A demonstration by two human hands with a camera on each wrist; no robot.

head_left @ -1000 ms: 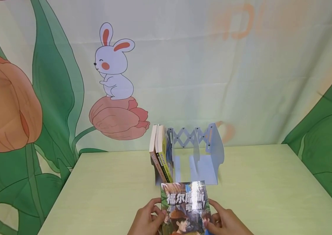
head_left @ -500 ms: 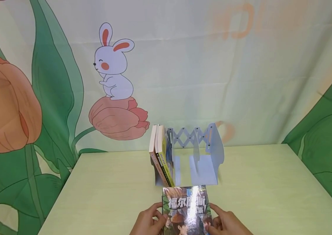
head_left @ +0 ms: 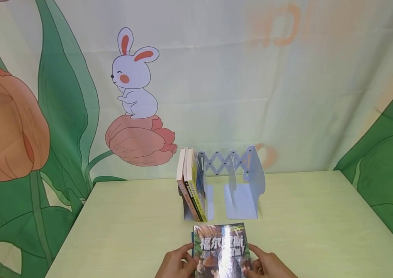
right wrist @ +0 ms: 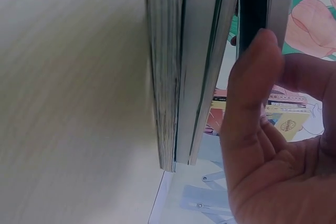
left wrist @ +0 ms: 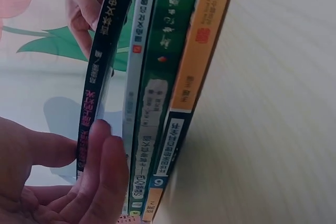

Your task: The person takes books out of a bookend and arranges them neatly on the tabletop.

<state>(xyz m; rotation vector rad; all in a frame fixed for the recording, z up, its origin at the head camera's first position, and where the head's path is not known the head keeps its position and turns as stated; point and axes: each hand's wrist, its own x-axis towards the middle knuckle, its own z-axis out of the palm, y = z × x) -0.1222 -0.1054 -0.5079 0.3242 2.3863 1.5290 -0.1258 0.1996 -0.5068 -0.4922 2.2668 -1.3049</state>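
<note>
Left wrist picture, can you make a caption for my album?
Left-hand fingers grip a dark-spined book above three stacked books on the table.

The top book (head_left: 221, 251) has a smooth, glossy cover that throws back a bright streak of glare. The stack (left wrist: 157, 98) shows smooth printed spines with a duller sheen, and its page edges (right wrist: 167, 98) are matt paper, finely ridged. The rack (head_left: 243, 200) looks like painted metal, smooth and satiny. The rack books (head_left: 183, 164) show matt paper edges. The counter (head_left: 314, 212) looks matt and faintly wood-grained; the backdrop (head_left: 214, 85) is matt cloth, lightly creased.
</note>
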